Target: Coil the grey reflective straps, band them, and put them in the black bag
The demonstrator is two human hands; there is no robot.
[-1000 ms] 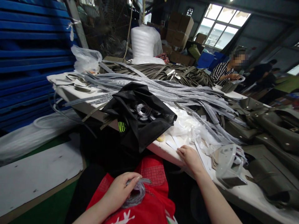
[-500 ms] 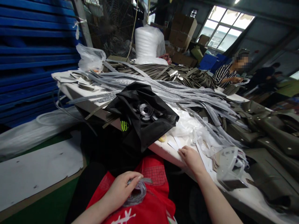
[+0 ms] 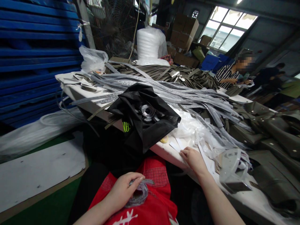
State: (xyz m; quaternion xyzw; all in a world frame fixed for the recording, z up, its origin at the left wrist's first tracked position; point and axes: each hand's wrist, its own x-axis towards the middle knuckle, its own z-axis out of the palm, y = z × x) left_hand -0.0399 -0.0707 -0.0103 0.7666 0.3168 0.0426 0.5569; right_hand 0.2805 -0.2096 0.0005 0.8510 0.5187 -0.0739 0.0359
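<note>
My left hand (image 3: 122,191) rests on my lap over a red garment (image 3: 150,203), its fingers closed round a coiled grey translucent strip (image 3: 140,191). My right hand (image 3: 193,159) lies at the near edge of the white table (image 3: 77,92), fingers curled onto small white paper pieces (image 3: 178,144). Just left of it a black fabric bag (image 3: 142,120) sits open on the table edge with more coiled strips inside. A long bundle of grey translucent strips (image 3: 178,93) stretches across the table behind.
Olive-green fabric pieces (image 3: 269,125) and straps (image 3: 178,75) cover the right and far table. A clear plastic piece (image 3: 232,165) lies right of my right hand. Blue stacked panels (image 3: 30,53) stand left. A white foam roll (image 3: 150,43) and another person (image 3: 231,75) are beyond.
The view has drifted slightly; both hands hold nearly the same places, the left still gripping the coiled strip.
</note>
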